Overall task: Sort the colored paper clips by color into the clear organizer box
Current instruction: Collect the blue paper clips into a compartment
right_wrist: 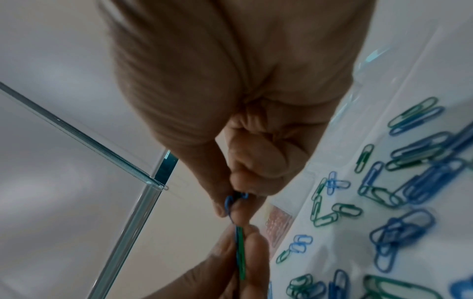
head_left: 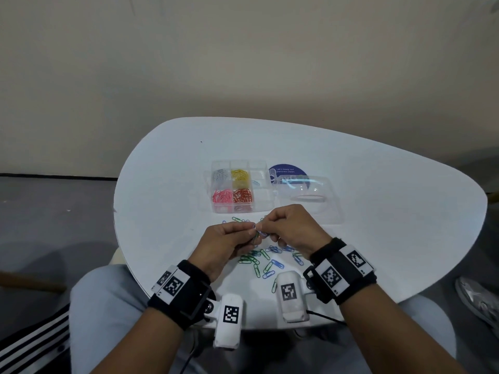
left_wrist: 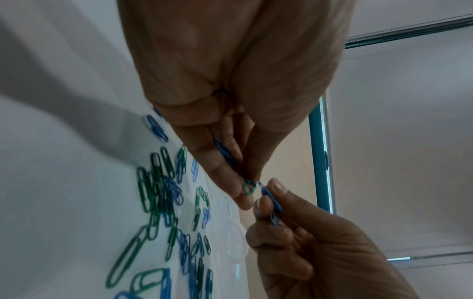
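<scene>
Both hands meet just above the white table (head_left: 378, 211). My left hand (head_left: 249, 231) pinches a green paper clip (left_wrist: 249, 188) together with a blue one (left_wrist: 225, 153). My right hand (head_left: 264, 228) pinches another blue clip (left_wrist: 272, 200) whose end touches the green one. From the right wrist, the blue clip (right_wrist: 229, 204) and the green clip (right_wrist: 240, 252) run end to end. Loose green and blue clips (head_left: 266, 259) lie under the hands. Beyond them, the clear organizer box (head_left: 260, 199) holds white (head_left: 221, 174), yellow (head_left: 239, 177), pink (head_left: 222, 197) and red (head_left: 242, 196) clips.
The box's clear lid (head_left: 307, 195) lies open to its right, over a round blue sticker (head_left: 287, 171). The table's near edge runs by my knees. A shoe (head_left: 478, 298) shows on the floor at the right. A plain wall stands behind the table.
</scene>
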A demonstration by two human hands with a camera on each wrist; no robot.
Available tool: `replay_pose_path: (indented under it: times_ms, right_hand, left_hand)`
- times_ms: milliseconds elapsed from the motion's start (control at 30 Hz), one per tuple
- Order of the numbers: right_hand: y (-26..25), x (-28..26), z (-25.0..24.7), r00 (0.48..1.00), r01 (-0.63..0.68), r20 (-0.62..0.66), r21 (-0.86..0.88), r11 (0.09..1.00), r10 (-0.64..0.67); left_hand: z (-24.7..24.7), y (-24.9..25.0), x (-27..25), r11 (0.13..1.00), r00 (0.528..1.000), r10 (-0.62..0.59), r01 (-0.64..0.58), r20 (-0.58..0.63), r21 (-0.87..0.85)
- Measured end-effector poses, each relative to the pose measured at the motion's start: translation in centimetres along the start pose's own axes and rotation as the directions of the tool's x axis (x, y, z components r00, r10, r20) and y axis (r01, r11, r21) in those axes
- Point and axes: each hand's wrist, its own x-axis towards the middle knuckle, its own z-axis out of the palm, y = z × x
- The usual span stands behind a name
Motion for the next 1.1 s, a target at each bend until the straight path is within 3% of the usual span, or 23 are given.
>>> replay_pose_path:
  times_ms: [400, 533, 767, 933, 1100]
  right_hand:
    - [-0.8, -0.4, 0.7, 0.996, 0.084, 0.022, -0.043, 0.996, -0.083]
    - [-0.8, -0.2, 0.6, 0.998, 0.067, -0.006, -0.071, 0.995, -0.068]
    - [-1.0, -0.5, 0.6, 0.998, 0.057, 0.030, 0.045, 0.997, -0.058]
    - [-1.9, -0.7, 0.8, 0.994, 0.098, 0.034, 0.052, 0.994, -0.100]
    - [-2.3, -1.1, 0.8, 0.994, 0.106, 0.022, 0.043, 0.993, -0.107]
  left_hand:
    - [0.3, 0.1, 0.5, 0.995, 0.996, -0.083, 0.081, 0.017, 0.058]
    - [-0.2, 0.3, 0.9, 0.995, 0.995, -0.081, 0.085, -0.063, 0.058]
    - [0.0, 0.8, 0.6, 0.989, 0.995, -0.094, 0.091, -0.019, -0.121]
    - [0.9, 0.8, 0.5, 0.936, 0.984, -0.172, 0.175, 0.037, -0.306]
    - [1.3, 1.1, 0.1, 0.909, 0.974, -0.225, 0.204, -0.014, -0.364]
